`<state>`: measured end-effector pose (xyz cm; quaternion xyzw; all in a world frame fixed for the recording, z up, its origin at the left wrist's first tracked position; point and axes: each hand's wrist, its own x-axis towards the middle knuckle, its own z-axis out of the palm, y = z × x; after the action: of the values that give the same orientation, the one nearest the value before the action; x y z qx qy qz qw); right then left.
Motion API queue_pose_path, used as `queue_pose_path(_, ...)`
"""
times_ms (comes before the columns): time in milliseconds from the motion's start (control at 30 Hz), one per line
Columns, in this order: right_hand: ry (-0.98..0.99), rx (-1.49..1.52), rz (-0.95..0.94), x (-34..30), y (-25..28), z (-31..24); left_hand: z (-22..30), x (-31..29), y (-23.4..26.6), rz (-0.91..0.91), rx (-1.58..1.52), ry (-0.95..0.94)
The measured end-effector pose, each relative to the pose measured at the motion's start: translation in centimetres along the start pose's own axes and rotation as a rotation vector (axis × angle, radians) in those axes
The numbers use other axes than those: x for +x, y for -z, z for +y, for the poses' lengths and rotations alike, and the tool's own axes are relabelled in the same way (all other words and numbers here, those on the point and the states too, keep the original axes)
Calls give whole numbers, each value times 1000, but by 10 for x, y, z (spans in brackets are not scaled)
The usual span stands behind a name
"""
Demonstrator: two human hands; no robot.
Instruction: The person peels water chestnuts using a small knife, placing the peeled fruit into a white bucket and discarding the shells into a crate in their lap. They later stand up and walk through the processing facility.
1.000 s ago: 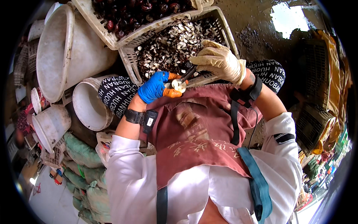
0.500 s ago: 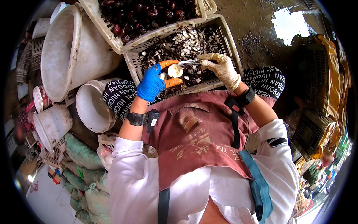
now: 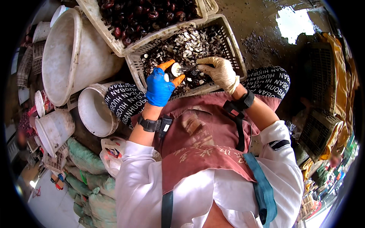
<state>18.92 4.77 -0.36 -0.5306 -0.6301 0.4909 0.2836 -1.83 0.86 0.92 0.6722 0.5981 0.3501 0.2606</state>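
My left hand [image 3: 161,83], in a blue glove with orange thumb and fingertip covers, is closed around a partly peeled water chestnut [image 3: 175,70] with pale flesh showing. Another white piece is tucked against the palm. In a cream-coloured glove, my right hand [image 3: 217,73] grips a small metal peeler [image 3: 187,69], whose blade end meets the water chestnut. Both hands are over a plastic crate [image 3: 236,51] of dark and white peelings [image 3: 190,41]. Behind it, a second crate [image 3: 118,47] holds dark red-brown unpeeled water chestnuts [image 3: 152,15].
A large white tub [image 3: 78,57] lies tilted at the left, with smaller buckets [image 3: 97,110] below it. Green sacks [image 3: 89,155] and a white plastic bag [image 3: 111,157] are at lower left. Dark crates [image 3: 319,133] and yellow-brown sheeting [image 3: 344,95] stand at the right. The floor is wet.
The water chestnut has turned in my left hand, its flat white face now towards the right. My left wrist has shifted right and down; the right hand has moved slightly left with the peeler.
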Motion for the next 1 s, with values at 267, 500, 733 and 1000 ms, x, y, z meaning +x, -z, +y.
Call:
queue_pose_path(267, -512, 1157, -112, -1, -30, -8, 1, 10, -19, -96, -533, 191)
queue_pose_path(500, -416, 917, 12, 5, -38, -10, 18, 25, 4, -174, 131, 18)
queue_pose_path(733, -103, 617, 5, 6, -27, -20, -8, 15, -8, -147, -378, 98)
queue_pose_path(1000, -227, 534, 58, -11, -5, 11, -4, 4, -4, -75, -841, 436)
